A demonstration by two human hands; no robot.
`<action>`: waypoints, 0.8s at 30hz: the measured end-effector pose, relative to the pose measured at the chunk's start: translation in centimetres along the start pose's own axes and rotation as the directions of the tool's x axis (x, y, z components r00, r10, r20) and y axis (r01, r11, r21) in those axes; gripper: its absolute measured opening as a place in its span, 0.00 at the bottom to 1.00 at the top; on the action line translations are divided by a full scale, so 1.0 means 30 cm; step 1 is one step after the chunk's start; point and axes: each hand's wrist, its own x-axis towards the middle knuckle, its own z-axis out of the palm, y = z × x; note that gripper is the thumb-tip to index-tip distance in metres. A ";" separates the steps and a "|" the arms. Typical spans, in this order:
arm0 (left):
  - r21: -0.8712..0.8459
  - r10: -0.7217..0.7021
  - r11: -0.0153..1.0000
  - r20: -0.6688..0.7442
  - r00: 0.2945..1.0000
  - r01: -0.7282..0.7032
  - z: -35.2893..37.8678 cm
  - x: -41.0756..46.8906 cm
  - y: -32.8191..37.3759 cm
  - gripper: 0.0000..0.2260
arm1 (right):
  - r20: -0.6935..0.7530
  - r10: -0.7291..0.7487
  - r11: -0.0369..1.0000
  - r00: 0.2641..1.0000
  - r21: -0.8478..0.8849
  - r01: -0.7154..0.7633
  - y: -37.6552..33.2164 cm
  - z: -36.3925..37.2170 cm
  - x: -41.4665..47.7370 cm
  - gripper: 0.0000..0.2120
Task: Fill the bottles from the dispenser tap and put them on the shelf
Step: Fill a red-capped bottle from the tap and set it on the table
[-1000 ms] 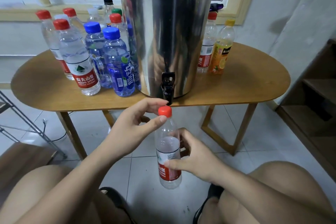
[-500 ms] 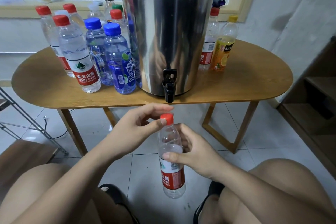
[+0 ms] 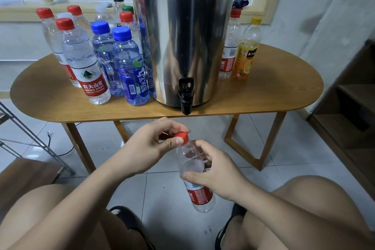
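- Bottle (image 3: pixel 192 166): clear plastic with a red label low on the body. Held close to upright in the air above the floor (image 3: pixel 162 195), just in front of the counter edge and below the tap.
- Cap (image 3: pixel 182 137): red, seated on the bottle's neck, pinched between the thumb and curled fingers of the left hand (image 3: pixel 148 144).
- Right hand (image 3: pixel 221 176): wrapped round the bottle's upper body, thumb across the front just above the label, fingers behind.
- Tap (image 3: pixel 185 95): black, at the foot of the dispenser (image 3: pixel 182 26), overhanging the counter's front edge, apart from the cap.
- Dispenser: tall steel drum, upright at mid-counter.
- Counter (image 3: pixel 263 95): oval wooden top on wooden legs.
- Bottle cluster (image 3: pixel 85 63): left of the dispenser, packed close together, with caps in red, blue, white, green and black. Nearest the front edge, one red-labelled and one blue-labelled.
- Red-capped bottle (image 3: pixel 230 46) and juice bottle (image 3: pixel 246 50), the latter with a yellow cap: side by side to the right of the dispenser.
- Shelf (image 3: pixel 355 107): wooden, at far right beside the wall.
- Rack (image 3: pixel 30 138): metal, at the left edge.
- Knees (image 3: pixel 316 199): bare, in both lower corners.
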 end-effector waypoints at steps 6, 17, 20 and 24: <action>0.206 0.020 0.979 -0.104 0.994 0.002 0.027 0.013 -0.007 0.07 | -0.025 0.007 0.994 1.000 -0.105 -0.009 0.016 0.008 0.000 0.31; 0.362 -0.075 0.920 -0.212 0.974 0.150 0.053 0.023 -0.023 0.25 | -0.063 -0.017 0.972 0.998 -0.235 0.002 0.032 0.020 0.009 0.37; 0.279 0.007 0.960 -0.094 0.996 0.020 0.024 0.016 -0.024 0.19 | -0.071 -0.044 0.967 0.996 -0.255 0.025 0.035 0.018 0.021 0.36; 0.134 0.045 0.990 0.061 0.997 -0.053 -0.021 0.000 -0.023 0.14 | -0.076 -0.056 0.965 0.995 -0.260 0.035 0.038 0.019 0.027 0.36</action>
